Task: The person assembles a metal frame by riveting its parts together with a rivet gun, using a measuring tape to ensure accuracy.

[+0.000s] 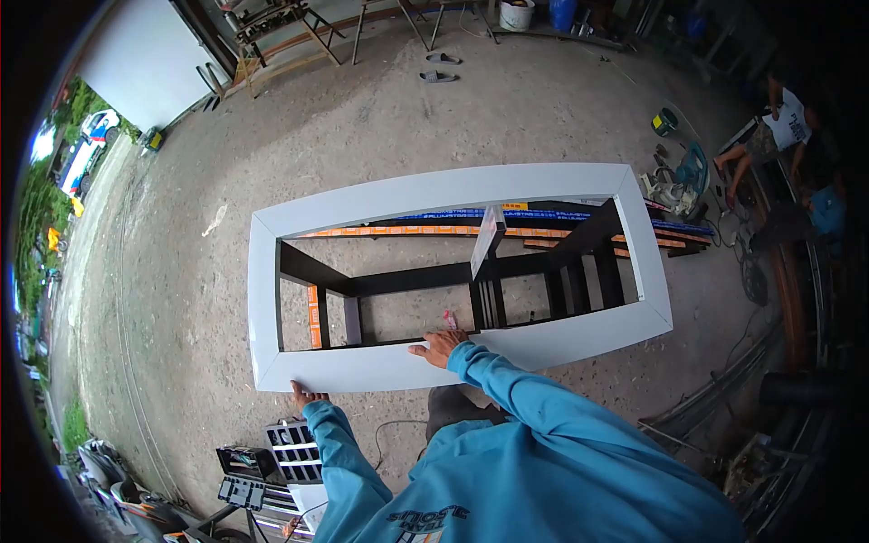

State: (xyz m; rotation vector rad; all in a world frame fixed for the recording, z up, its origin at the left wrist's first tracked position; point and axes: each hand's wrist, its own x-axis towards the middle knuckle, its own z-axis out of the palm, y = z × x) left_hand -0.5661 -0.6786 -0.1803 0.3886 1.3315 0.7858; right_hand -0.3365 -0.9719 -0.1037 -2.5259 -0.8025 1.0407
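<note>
A large rectangular frame [471, 185] with a pale grey-white face and mitred corners stands in front of me, its dark inner members seen through the opening. My left hand [310, 398] is at the outer edge of its near-left corner, closed on that edge; some fingertips are hidden. Across the near rail lies my right hand [441, 347], fingers stretched flat over the face and inner edge. A pale strip-like panel [488, 242] rises inside the opening beside a dark upright. Something small and pink [450, 319] shows past the inner edge near my right hand.
Long bars with blue and orange wrapping [670, 233] lie beyond the frame. A miter saw [681, 176] sits at right, near two people [787, 122]. An open toolbox [246, 462] and slotted black tray [295, 451] are at lower left. Slippers [439, 77] lie ahead.
</note>
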